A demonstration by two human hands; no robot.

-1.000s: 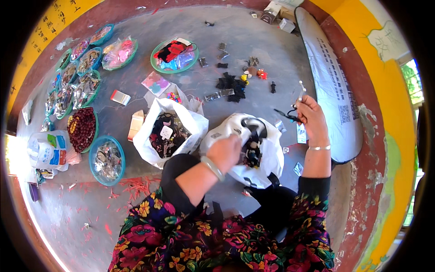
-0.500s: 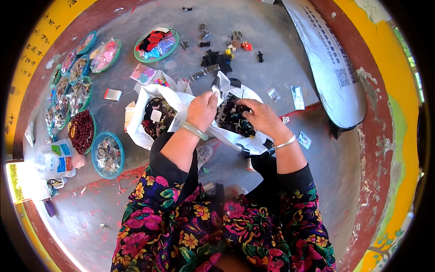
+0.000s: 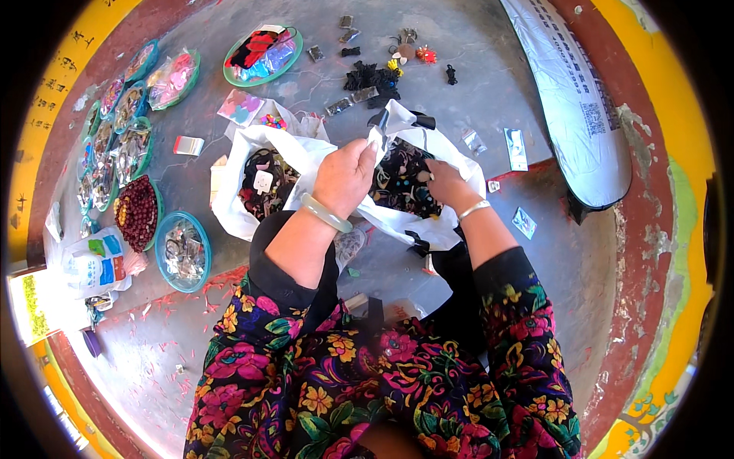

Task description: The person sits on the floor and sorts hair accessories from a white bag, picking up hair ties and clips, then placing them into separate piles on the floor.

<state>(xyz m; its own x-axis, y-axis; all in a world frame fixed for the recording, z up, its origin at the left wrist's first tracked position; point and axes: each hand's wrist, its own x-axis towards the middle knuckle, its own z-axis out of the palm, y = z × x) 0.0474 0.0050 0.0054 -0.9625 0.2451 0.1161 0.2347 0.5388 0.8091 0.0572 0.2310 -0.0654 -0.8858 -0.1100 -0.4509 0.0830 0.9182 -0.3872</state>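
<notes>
Left hand (image 3: 345, 177): the upper rim of a white plastic bag (image 3: 397, 222) is being pinched and held up, fingers closed on the plastic, at the centre of the frame; a pale green bangle (image 3: 326, 213) is being worn at the wrist.
Right hand (image 3: 446, 182): it is being pushed into the bag's mouth, just right of centre; the fingertips are being hidden among the contents, so whether anything is being held cannot be told. A silver bracelet (image 3: 474, 208) is being worn at the wrist.
Bag contents (image 3: 401, 180): small dark, mixed trinkets are being shown inside.
Second white bag (image 3: 256, 183): it is lying open just left of the first, touching it, with dark small items inside.
Floor (image 3: 459, 99): grey concrete is carrying everything.
Loose pieces (image 3: 375, 76): dark scraps and small packets are lying scattered at upper centre.
Green-rimmed trays (image 3: 264, 52): these are being kept at upper left, in an arc down the left side.
Blue bowl (image 3: 182, 251): it is sitting at left of centre, beside a tray of red beads (image 3: 140, 213).
White sack (image 3: 573, 99): it is lying at upper right.
</notes>
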